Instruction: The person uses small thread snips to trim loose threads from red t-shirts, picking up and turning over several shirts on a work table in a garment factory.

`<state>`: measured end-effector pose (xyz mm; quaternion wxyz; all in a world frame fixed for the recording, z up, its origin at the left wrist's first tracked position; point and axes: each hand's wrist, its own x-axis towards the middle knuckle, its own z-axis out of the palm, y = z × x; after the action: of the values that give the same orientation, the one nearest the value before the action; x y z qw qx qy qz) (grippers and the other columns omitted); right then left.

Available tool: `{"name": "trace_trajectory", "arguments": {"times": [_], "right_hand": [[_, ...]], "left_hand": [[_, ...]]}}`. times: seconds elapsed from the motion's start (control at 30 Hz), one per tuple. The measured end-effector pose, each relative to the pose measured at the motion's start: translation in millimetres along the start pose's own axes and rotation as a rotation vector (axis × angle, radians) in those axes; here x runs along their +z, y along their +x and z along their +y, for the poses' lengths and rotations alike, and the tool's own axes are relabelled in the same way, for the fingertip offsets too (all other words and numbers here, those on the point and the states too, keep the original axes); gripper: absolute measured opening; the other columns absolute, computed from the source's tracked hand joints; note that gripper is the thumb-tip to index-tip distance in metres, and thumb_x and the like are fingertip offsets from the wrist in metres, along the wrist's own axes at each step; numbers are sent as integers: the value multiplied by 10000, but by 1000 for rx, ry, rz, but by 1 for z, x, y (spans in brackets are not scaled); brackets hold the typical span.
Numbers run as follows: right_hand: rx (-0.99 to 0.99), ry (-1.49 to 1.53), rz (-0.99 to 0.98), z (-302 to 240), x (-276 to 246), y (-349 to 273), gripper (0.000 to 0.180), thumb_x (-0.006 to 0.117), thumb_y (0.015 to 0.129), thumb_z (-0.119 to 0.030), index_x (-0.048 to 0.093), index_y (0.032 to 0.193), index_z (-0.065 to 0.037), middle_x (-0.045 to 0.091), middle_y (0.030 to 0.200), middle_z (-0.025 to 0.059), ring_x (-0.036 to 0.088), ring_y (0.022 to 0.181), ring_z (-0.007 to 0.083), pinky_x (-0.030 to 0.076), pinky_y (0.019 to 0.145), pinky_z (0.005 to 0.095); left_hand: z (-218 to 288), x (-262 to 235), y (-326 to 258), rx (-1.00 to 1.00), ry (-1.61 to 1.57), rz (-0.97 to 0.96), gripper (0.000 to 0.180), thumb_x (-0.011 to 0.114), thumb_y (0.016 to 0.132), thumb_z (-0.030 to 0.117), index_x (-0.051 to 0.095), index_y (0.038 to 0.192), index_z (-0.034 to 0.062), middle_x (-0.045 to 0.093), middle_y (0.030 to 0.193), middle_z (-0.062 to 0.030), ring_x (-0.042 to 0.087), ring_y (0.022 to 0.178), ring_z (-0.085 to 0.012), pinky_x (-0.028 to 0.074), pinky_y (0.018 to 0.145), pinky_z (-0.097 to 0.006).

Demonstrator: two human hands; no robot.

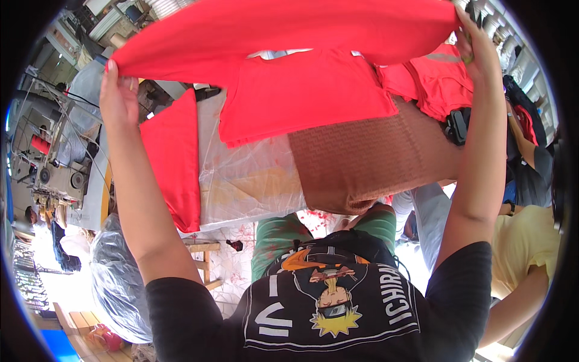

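A long piece of red cloth [289,27] is stretched in the air between my raised hands, above the far side of the table. My left hand [119,96] pinches its left end between thumb and fingers. At the other end my right hand [479,51] grips the cloth's corner; something small and yellowish-green shows against that palm, too small to name. Beneath the raised cloth lies a flat red garment [307,90], its neckline at the far side. A folded red piece [175,163] lies at the table's left end, beside my left forearm.
Clear plastic [247,175] and a brown textured cloth [374,157] cover the table. More red garments [443,84] are heaped at the right, with a black object [458,127] beside them. A sewing machine [63,181] stands at left. A person in yellow [525,247] is close on my right.
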<state>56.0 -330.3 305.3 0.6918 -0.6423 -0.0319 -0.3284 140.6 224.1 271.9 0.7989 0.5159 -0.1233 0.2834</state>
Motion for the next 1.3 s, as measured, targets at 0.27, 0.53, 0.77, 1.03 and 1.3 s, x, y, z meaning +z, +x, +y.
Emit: {"name": "trace_trajectory", "arguments": {"times": [0.27, 0.53, 0.77, 1.03, 1.3], "right_hand": [[465, -504, 1, 144, -102, -175, 299, 670, 825, -365, 544, 675, -138, 380, 504, -66, 312, 419, 39, 179, 407, 221], [583, -750, 43, 163, -115, -183, 257, 688, 819, -275, 654, 922, -42, 450, 540, -71, 370, 418, 15, 253, 390, 187], [434, -995, -270, 172, -82, -176, 308, 675, 794, -270, 653, 938, 2, 607, 657, 72, 557, 606, 129, 439, 573, 284], [445, -1172, -342, 176, -81, -159, 242, 683, 774, -195, 634, 851, 29, 590, 625, 88, 565, 613, 132, 430, 577, 296], [772, -1005, -631, 137, -85, -147, 176, 668, 754, -120, 612, 802, 41, 585, 602, 102, 590, 574, 176, 425, 542, 323]], "left_hand": [[-111, -137, -206, -462, 296, -100, 254, 600, 887, 267, 613, 1048, 71, 624, 1060, -33, 556, 1018, -122, 415, 914, -314], [-125, -117, -220, -486, 570, 185, 294, 577, 906, 320, 644, 901, 35, 616, 837, -4, 544, 826, -93, 413, 784, -223], [-162, -101, -234, -355, 857, -34, 336, 598, 894, 272, 594, 1077, -10, 613, 983, -51, 561, 913, -118, 428, 829, -247], [-156, -74, -246, -98, 1383, -258, 334, 598, 849, 195, 551, 1126, 15, 556, 1156, -158, 491, 1085, -316, 362, 956, -396], [-157, -72, -247, -91, 1355, -228, 300, 581, 860, 156, 549, 1119, 10, 561, 1139, -155, 490, 1072, -314, 361, 950, -391]]}}
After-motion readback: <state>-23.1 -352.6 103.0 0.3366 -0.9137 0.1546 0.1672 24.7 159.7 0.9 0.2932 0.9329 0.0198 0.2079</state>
